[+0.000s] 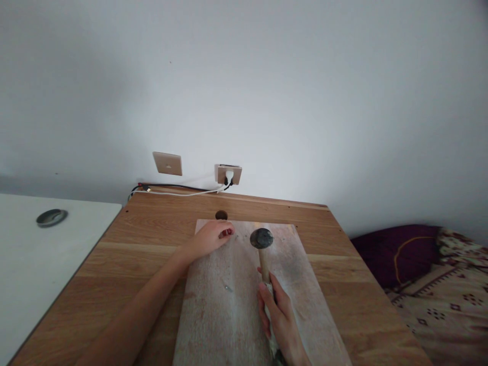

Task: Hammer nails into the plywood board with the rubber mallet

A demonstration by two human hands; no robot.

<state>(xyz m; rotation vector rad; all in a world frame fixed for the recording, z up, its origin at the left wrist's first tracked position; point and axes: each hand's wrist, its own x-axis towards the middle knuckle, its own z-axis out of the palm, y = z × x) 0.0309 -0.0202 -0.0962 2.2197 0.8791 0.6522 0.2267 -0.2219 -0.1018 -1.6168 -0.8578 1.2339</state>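
My right hand (280, 315) is wrapped round the handle of a hammer (262, 238) with a dark, rounded head and a pale wooden shaft. The hammer's head is over the upper part of a worn, whitish board (206, 320). Near the board's far left corner, my left hand (211, 238) has its fingers curled together. Something red shows at those fingertips; whether it is a held thing or the nails of the fingers cannot be made out. Small dark specks dot the board just right of my left hand. A small shiny metal piece (227, 288) lies nearer to me.
The board lies on a wooden desk (145, 229) with a round cable hole (221, 215). Behind it, a wall socket (230, 175) holds plugs, and cables (179, 192) run left. A white surface (46, 269) adjoins on the left; patterned fabric (450, 305) lies at right.
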